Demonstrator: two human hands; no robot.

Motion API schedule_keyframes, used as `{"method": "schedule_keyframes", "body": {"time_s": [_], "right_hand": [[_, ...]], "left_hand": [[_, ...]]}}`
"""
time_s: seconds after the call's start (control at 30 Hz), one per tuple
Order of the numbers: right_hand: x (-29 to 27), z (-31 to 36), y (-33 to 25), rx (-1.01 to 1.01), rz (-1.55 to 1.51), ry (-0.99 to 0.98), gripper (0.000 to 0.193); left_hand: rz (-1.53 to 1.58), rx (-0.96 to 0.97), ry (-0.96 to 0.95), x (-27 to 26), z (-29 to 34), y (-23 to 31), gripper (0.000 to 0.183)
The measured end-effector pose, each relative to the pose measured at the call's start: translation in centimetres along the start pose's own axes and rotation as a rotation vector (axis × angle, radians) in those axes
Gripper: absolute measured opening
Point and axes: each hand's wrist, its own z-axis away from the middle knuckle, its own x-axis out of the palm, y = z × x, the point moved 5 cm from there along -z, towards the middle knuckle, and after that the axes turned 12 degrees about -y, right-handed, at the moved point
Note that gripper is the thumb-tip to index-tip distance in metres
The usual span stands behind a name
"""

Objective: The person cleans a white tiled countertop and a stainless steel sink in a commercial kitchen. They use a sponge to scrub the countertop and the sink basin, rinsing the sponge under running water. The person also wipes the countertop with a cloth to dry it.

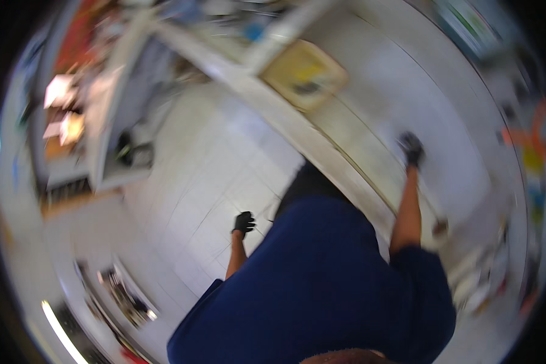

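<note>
My left hand [244,222], in a black glove, hangs over the pale tiled floor [194,164]. Its fingers are loosely bent with gaps between them, and nothing shows in them. Reaching forward, my right hand [411,147] wears a dark glove too and is over a white worktop [449,130]. Motion smears its fingers; a greyish patch shows at their tips, and whether it is something held cannot be made out. Ahead and left of that hand stands a yellowish plastic tub [338,65] with a yellow thing and a dark thing inside, both blurred.
The worktop's front edge [321,148] runs diagonally close to my body. A small brown object [440,227] lies on the worktop beside my right forearm. Far left stands a shelf unit [106,121] with pale boxes [64,92]. Blurred orange and yellow items [531,142] are at the right.
</note>
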Motion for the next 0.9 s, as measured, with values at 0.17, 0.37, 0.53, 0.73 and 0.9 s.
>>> {"method": "schedule_keyframes", "body": {"time_s": [0.17,0.37,0.53,0.73,0.9], "right_hand": [[1.0,1.9,4.2,0.67,0.051,0.143,0.029],[3.1,1.2,6.9,0.434,0.149,0.361,0.033],[0.6,-0.4,1.9,0.253,0.313,-0.305,0.032],[1.3,-0.8,2.6,0.124,-1.129,-0.472,0.032],[1.9,-0.1,7.2,0.479,-1.611,0.05,0.03]], "left_hand": [[-0.12,-0.015,0.03,-0.4,-2.7,-0.8,0.034],[-0.382,0.164,-0.075,-2.4,-4.4,0.1,0.033],[0.086,0.156,-0.01,-1.2,-0.4,0.7,0.019],[-0.055,0.102,0.066,-0.5,2.0,1.2,0.028],[-0.095,0.061,0.059,0.0,1.2,0.2,0.032]]}}
